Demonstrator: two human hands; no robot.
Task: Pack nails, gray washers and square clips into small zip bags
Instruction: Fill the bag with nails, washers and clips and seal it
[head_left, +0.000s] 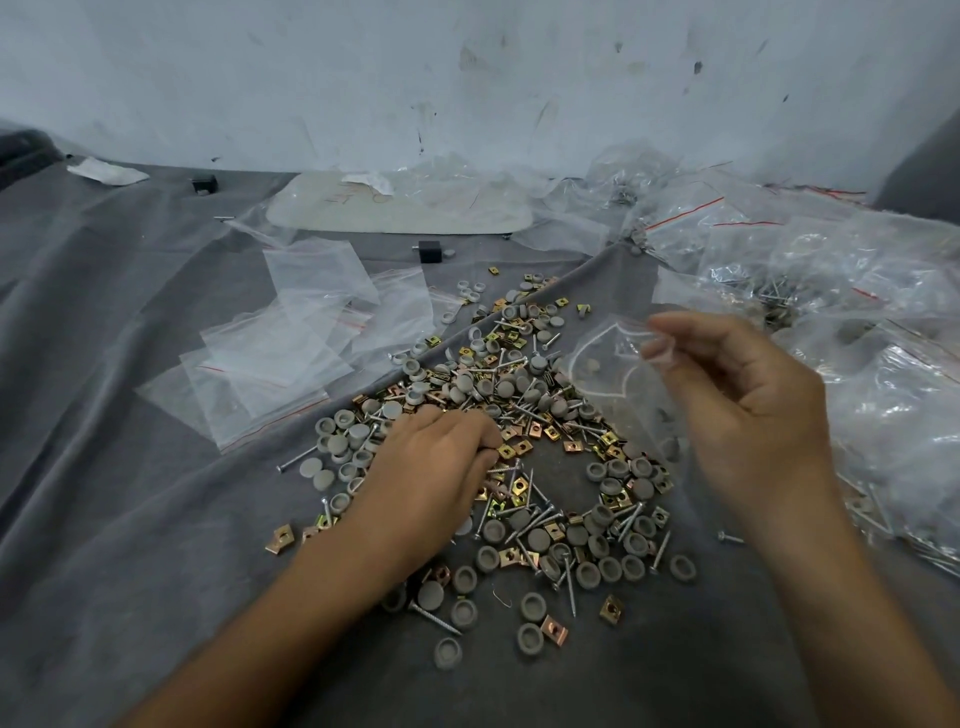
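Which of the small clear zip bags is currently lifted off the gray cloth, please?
The clear plastic zip bag pinched in the right hand, raised over the hardware pile; the other empty bags lie flat on the gray cloth to its left.

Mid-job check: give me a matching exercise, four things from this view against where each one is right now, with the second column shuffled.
Things
1. left hand
2. right hand
3. empty zip bags
4. filled bags

Places
A. flat on the gray cloth, left of the loose hardware
B. raised, pinching a clear bag
C. heaped at the right side
D. down on the loose hardware

Pairs: 1-D, 2-B, 3-A, 4-C
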